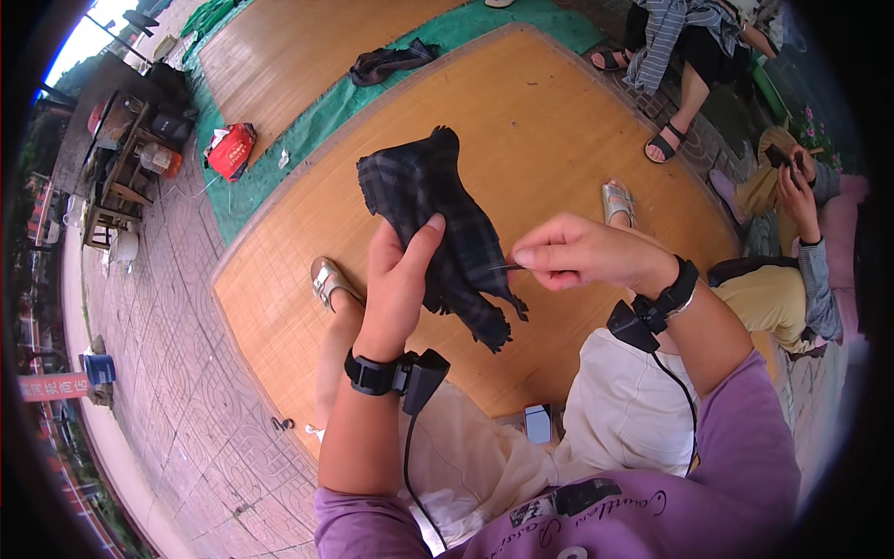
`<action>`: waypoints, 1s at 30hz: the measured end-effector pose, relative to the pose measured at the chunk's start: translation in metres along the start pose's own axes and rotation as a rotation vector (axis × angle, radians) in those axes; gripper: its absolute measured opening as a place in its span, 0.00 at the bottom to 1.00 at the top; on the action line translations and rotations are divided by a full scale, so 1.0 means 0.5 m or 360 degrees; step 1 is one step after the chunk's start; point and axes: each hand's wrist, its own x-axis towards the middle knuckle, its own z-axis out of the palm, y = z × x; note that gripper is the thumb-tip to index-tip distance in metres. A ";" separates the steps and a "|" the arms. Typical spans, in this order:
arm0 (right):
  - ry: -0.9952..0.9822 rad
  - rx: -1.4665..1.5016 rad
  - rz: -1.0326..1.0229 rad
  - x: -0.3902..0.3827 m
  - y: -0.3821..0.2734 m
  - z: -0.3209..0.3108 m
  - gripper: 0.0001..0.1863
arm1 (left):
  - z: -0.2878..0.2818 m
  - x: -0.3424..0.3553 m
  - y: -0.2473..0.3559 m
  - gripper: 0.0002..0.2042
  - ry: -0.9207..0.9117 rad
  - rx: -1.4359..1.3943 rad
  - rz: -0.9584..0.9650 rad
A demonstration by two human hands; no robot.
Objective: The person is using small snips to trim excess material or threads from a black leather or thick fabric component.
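My right grip (pixel 591 254) pinches a thin dark implement (pixel 507 267), pointing left toward the plaid cloth (pixel 453 197), which slants lengthwise down rightward; my nearer left grip (pixel 399 265) clasps its left side.

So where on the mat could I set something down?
Bare mat stretches beyond the plaid cloth toward the green tarp, and left of the cloth, beyond your left sandal. It's crowded nearer you, with your white trousers and a pale rectangular object.
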 end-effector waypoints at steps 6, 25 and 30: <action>-0.0061 -0.0023 0.0013 -0.001 0.001 0.005 0.20 | 0.006 -0.002 0.000 0.12 -0.0044 0.0044 0.0011; -0.0007 -0.0130 0.0011 -0.011 -0.017 0.016 0.19 | 0.010 -0.002 -0.001 0.13 0.0056 -0.0025 0.0011; -0.0014 -0.0107 -0.0001 -0.010 -0.012 0.012 0.19 | 0.008 0.000 -0.005 0.13 0.0053 -0.0014 -0.0015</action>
